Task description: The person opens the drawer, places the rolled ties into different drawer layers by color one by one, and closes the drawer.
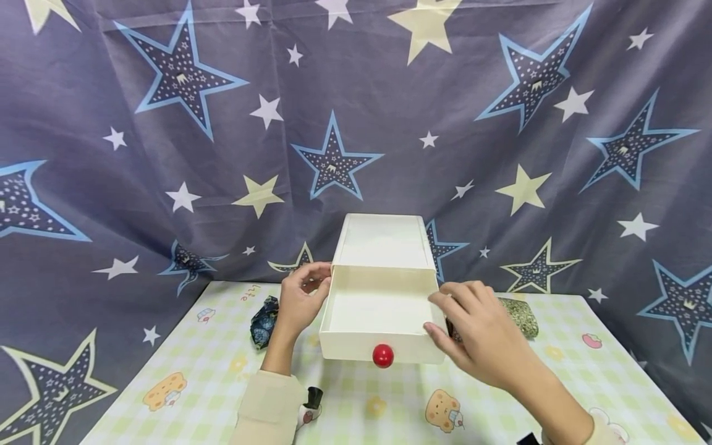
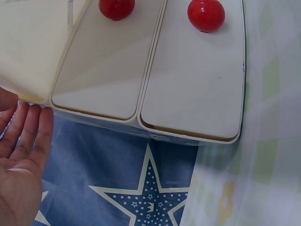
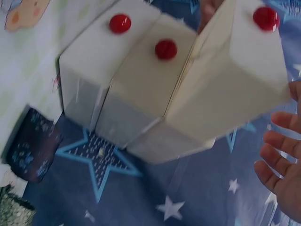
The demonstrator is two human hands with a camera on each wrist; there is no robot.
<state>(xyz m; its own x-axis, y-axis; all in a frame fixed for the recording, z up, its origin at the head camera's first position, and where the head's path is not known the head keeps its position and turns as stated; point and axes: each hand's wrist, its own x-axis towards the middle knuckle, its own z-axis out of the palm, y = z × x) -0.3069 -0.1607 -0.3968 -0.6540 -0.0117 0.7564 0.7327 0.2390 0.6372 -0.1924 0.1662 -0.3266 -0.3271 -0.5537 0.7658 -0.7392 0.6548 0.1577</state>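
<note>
White top drawer — red-knobbed, standing open in its cabinet.

Drawer reachable from above, tight at both sides
The way down between the drawer's walls is free; the white cabinet stops any reach from behind, and the red knob juts into the approach from the front. The left hand crowds the left side, with a dark bundle just beside it; the right hand bars the right side, a green patterned pouch lying past it. The starry curtain walls off the rear, while the near surface leaves room in front
</note>
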